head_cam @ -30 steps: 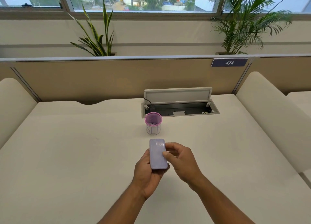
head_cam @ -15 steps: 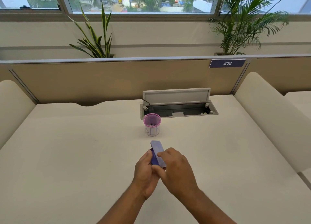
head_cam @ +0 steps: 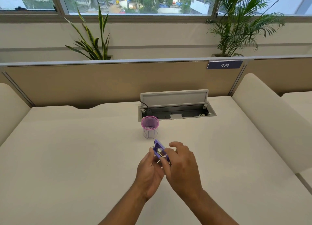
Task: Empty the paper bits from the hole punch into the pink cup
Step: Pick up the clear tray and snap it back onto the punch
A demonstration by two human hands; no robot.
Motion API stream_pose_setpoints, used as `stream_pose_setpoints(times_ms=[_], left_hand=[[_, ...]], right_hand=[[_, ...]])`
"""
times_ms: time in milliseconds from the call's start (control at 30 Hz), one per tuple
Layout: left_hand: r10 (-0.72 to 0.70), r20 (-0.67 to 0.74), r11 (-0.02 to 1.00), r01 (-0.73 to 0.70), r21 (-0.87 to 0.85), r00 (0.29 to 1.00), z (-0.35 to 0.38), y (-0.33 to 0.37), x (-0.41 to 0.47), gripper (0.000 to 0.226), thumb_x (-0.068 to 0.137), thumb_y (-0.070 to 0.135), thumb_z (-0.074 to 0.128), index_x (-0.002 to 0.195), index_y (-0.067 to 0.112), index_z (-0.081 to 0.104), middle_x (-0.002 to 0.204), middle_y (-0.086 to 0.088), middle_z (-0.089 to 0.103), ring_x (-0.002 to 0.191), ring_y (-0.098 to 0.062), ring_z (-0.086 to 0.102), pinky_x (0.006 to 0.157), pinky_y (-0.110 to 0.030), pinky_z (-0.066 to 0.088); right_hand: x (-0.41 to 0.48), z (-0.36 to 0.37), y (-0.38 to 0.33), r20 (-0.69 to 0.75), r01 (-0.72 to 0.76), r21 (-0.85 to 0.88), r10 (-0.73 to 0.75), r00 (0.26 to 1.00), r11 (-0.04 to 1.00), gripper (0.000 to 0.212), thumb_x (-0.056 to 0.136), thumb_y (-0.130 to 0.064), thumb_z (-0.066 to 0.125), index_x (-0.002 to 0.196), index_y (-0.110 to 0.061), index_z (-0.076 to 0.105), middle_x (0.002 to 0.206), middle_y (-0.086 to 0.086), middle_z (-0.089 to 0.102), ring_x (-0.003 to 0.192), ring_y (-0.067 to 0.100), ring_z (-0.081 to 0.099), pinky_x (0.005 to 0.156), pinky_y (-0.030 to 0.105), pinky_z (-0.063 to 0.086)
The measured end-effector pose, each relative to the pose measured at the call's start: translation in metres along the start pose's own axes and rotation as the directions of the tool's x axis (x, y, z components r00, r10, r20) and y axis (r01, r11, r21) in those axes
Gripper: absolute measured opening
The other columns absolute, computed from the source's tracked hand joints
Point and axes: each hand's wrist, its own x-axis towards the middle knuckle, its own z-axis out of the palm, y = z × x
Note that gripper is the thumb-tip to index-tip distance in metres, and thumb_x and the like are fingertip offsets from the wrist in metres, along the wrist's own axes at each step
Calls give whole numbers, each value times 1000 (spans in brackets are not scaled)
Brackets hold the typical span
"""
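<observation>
The purple hole punch (head_cam: 160, 151) is held above the desk (head_cam: 67, 157), just short of the pink cup (head_cam: 150, 126): left hand (head_cam: 149, 170) pinches its near end, right hand (head_cam: 181, 162) fingers loosely spread, thumb touching its side. Best approach imo: bring it directly over the cup rim, then open the tray w/ the opening facing down (bits scatter easily). Readable text: partition sign (head_cam: 224, 65) says 474; cup lettering too faint to read.

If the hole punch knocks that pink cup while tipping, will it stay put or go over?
Probably tips or slides easily: the pink cup is small, taller than wide, and looks like thin mesh, so likely light. Only a thin layer of paper bits lies inside, adding little ballast. It stands free on the smooth desk, with neither hand steadying it.
</observation>
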Motion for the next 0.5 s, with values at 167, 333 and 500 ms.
stream_pose_setpoints(times_ms=[167, 333, 500], left_hand=[[29, 6, 996, -30, 87, 1000, 7, -2, 1, 46, 109, 39, 41, 123, 8, 72, 122, -23, 75, 110, -31, 74, 92, -42, 60], [57, 37, 993, -60, 103, 998, 12, -5, 9, 38, 107, 34, 46, 134, 13, 65, 128, -18, 74, 118, -33, 71, 89, -45, 62], [6, 66, 959, -24, 282, 998, 3, 2, 33, 35, 105, 36, 56, 135, 22, 64, 129, -8, 75, 121, -32, 70, 104, -55, 55]], right_hand=[[2, 6, -9, 88, 121, -253, -101, 991, 960, 25, 74, -29, 91, 87, -17, 75, 73, 3, 71, 56, 20, 57, 51, 33, 47], [11, 13, -4, 118, 26, -265, 6, 993, 964, 25, 65, -26, 95, 77, -18, 74, 60, 2, 70, 48, 20, 54, 47, 31, 42], [18, 27, 23, 68, -235, -139, 246, 967, 962, 14, 85, -35, 80, 83, -22, 74, 66, -1, 71, 56, 21, 58, 56, 33, 48]])
